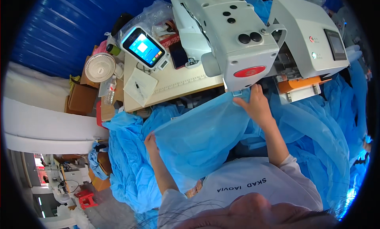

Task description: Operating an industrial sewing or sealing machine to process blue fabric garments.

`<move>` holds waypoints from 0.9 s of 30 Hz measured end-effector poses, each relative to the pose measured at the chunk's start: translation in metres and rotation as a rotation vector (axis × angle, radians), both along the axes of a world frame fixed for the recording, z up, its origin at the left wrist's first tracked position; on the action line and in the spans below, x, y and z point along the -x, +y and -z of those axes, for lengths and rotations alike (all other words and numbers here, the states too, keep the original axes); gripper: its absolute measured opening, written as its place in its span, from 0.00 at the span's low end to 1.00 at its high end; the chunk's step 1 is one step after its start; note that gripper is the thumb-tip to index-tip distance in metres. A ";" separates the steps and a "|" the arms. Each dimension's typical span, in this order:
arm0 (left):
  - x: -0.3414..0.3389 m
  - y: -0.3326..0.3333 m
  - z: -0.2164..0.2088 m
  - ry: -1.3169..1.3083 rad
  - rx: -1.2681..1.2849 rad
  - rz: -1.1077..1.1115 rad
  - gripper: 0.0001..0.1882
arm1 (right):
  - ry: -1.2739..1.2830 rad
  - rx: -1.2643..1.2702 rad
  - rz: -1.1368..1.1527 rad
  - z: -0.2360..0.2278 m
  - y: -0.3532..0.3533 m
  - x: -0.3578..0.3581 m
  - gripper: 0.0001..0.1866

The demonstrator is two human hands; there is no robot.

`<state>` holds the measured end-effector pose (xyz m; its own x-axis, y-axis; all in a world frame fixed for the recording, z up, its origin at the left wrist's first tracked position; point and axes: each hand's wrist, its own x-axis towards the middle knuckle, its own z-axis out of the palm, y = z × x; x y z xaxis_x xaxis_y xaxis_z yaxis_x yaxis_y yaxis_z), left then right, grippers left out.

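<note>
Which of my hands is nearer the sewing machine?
Right. Your right hand is just in front of the sewing machine; your left hand holds fabric farther away, down and left.

The sewing machine (247,51) stands before the person, with a control housing (304,35) to its right. Left of the machine, the worktop (178,76) carries a touchscreen unit (144,47), a phone (178,55) to that unit's right, and, nearer the front edge, a paper sheet (148,84) with a pen (139,89) on it. Beyond the worktop's left end are a fan (100,67), a bottle (110,92) and a cardboard box (81,99). A fabric panel (198,134) spans from the left hand (151,143) to the right hand (256,106), just beside the machine; more fabric lies on either side.
</note>
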<state>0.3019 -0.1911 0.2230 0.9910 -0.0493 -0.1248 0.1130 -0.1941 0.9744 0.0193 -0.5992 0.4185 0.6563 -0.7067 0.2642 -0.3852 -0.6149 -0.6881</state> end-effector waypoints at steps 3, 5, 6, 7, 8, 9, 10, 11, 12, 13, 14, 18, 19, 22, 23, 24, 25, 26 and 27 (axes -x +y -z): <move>0.001 -0.010 -0.025 0.034 -0.074 0.251 0.09 | 0.000 -0.011 0.024 -0.008 -0.020 0.033 0.17; 0.015 -0.010 -0.053 0.376 -0.103 0.541 0.09 | 0.199 0.087 0.201 -0.015 -0.036 0.071 0.12; 0.015 -0.016 -0.066 0.392 -0.151 0.493 0.09 | 0.144 0.145 0.162 -0.013 -0.040 0.081 0.12; 0.015 -0.020 -0.078 0.456 0.089 0.452 0.09 | -0.013 -0.324 0.099 -0.010 -0.044 0.089 0.11; 0.018 -0.026 -0.087 0.510 0.325 0.420 0.09 | -0.124 -0.798 0.111 -0.006 -0.046 0.093 0.09; 0.020 -0.034 -0.094 0.526 0.334 0.403 0.09 | -0.161 -0.789 0.035 -0.001 -0.047 0.092 0.09; 0.020 -0.043 -0.100 0.539 0.421 0.396 0.07 | -0.269 -0.445 0.143 0.005 -0.046 0.086 0.09; 0.021 -0.052 -0.105 0.532 0.501 0.384 0.06 | -0.310 -0.116 0.185 0.012 -0.044 0.073 0.09; 0.024 -0.061 -0.108 0.546 0.500 0.385 0.06 | -0.100 0.078 0.297 0.012 -0.046 0.070 0.10; 0.028 -0.070 -0.111 0.013 -0.007 0.486 0.05 | -0.095 0.079 0.358 0.013 -0.045 0.061 0.10; 0.030 -0.081 -0.114 -0.517 -0.500 0.566 0.06 | -0.116 0.114 0.309 0.012 -0.047 0.053 0.10; 0.053 -0.097 -0.134 -0.994 -0.720 0.303 0.11 | -0.008 0.348 0.164 0.001 -0.051 0.044 0.11; 0.059 -0.100 -0.141 -0.952 -0.704 0.330 0.12 | -0.002 0.341 0.219 -0.002 -0.054 0.045 0.11; 0.069 -0.117 -0.158 -0.646 -0.514 0.436 0.14 | 0.286 0.270 0.512 -0.008 -0.070 0.056 0.12; 0.069 -0.125 -0.161 -0.295 -0.409 0.467 0.14 | 0.251 0.321 0.468 -0.007 -0.078 0.059 0.12; 0.066 -0.134 -0.162 -0.323 -0.351 0.499 0.14 | 0.252 0.419 0.514 -0.004 -0.087 0.060 0.12; 0.062 -0.143 -0.161 -0.182 -0.210 0.537 0.13 | 0.250 0.500 0.597 -0.001 -0.095 0.061 0.13; 0.059 -0.150 -0.159 -0.072 -0.008 0.619 0.12 | 0.280 0.474 0.567 0.005 -0.101 0.061 0.12; 0.058 -0.153 -0.155 -0.048 -0.063 0.556 0.12 | 0.314 0.415 0.607 0.010 -0.106 0.062 0.12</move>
